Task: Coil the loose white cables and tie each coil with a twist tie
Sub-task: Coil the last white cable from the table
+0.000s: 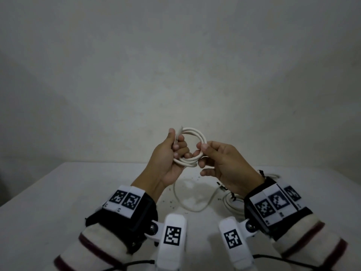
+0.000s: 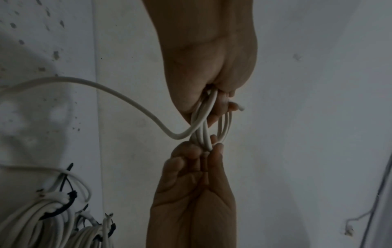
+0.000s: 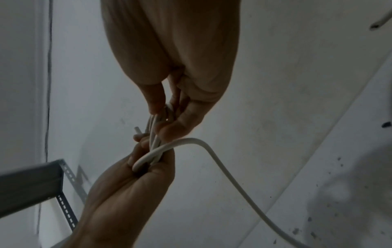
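Note:
A white cable coil (image 1: 195, 132) of a few loops hangs in the air above the table. My left hand (image 1: 173, 147) grips its left side, fingers curled through the loops, and the cable's end pokes up beside the thumb. On the right side my right hand (image 1: 203, 153) pinches the loops between thumb and fingers. The loose tail (image 1: 187, 202) drops from the coil to the table in a wide curve. The left wrist view shows the left hand (image 2: 212, 104) closed on the coil (image 2: 203, 132). The right wrist view shows the right hand (image 3: 167, 117) pinching the coil (image 3: 153, 134).
Tied white cable coils (image 1: 232, 202) with black twist ties (image 2: 65, 181) lie on the white table (image 1: 58, 192) under my right wrist. Small dark specks dot the tabletop. A grey perforated metal bracket (image 3: 31, 182) stands off to the left. A plain wall rises behind the table.

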